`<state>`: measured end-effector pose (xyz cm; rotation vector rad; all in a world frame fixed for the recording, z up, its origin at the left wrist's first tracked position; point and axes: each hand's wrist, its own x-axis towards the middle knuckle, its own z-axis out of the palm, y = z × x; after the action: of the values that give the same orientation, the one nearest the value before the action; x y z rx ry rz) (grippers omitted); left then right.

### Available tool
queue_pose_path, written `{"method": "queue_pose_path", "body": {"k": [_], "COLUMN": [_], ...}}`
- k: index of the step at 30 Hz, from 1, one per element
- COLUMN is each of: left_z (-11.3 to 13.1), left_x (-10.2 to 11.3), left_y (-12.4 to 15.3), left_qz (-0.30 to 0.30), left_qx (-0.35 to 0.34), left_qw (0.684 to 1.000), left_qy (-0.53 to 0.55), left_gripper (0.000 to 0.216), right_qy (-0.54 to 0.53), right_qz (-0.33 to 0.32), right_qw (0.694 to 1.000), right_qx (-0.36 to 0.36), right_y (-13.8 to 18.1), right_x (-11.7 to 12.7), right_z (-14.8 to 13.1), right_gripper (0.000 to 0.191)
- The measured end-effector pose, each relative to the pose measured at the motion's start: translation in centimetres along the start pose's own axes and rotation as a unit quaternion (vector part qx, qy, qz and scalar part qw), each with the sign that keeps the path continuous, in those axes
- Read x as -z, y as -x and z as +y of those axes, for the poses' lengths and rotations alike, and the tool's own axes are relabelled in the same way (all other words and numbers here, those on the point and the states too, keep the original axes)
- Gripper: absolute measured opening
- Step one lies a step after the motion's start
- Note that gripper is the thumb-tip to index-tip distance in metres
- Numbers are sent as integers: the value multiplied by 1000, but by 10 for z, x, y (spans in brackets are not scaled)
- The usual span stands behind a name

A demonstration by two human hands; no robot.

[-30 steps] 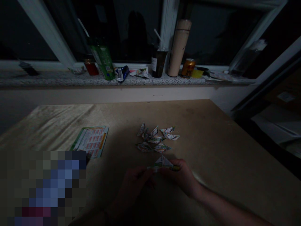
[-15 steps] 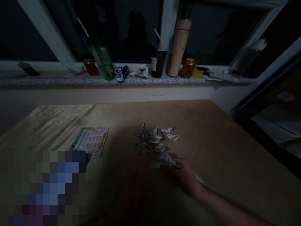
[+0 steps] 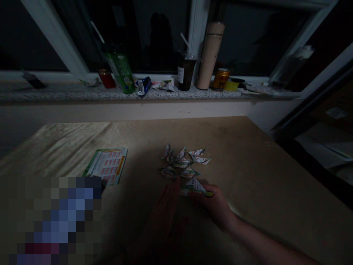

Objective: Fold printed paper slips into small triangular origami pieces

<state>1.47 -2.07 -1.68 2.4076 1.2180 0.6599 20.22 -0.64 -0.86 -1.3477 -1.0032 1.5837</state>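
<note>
My right hand [image 3: 213, 200] pinches a folded printed paper [image 3: 195, 184] with a pointed, triangular top and a flat band below, just above the table. Left of that paper is my left hand [image 3: 165, 206], in deep shadow, its fingers stretched out and pointing away from me. Its fingertips are close to the paper's left end; whether they touch it I cannot tell. Just beyond both hands lies a group of several small folded paper boats [image 3: 182, 162], made of similar printed paper.
A printed sheet [image 3: 109, 163] lies on the brown table [image 3: 234, 147] at left, beside a pixelated patch. Along the speckled windowsill [image 3: 157, 96] stand a green bottle [image 3: 121, 71], a dark cup [image 3: 186, 75], a tall beige flask [image 3: 211, 55] and an orange can [image 3: 221, 80].
My left hand, blurred and faint before, now shows more clearly with fingers extended beside the paper. My right hand and the folded paper have hardly moved.
</note>
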Motion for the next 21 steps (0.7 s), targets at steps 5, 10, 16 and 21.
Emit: {"method": "queue_pose_path", "body": {"k": [5,10,16,21], "left_z": [2,10,17,17], "left_x": [4,17,25,26], "left_y": [1,-8,-16,-14], "left_qz": [1,-8,-26,-44], "left_qx": [114,272,309,278], "left_qw": [984,929,899,915], "left_qy": [134,250,310,291], "left_gripper": [52,39,23,27], "right_qy": [19,44,69,77], "right_qz": [-9,-25,-44,-56], "right_qw": [1000,999,996,994], "right_qx": [11,12,39,50], "right_y": [0,3,5,4], "right_x": [0,-3,-4,-4], "right_z": [2,0,-3,-4], "right_gripper": [34,30,25,22]}}
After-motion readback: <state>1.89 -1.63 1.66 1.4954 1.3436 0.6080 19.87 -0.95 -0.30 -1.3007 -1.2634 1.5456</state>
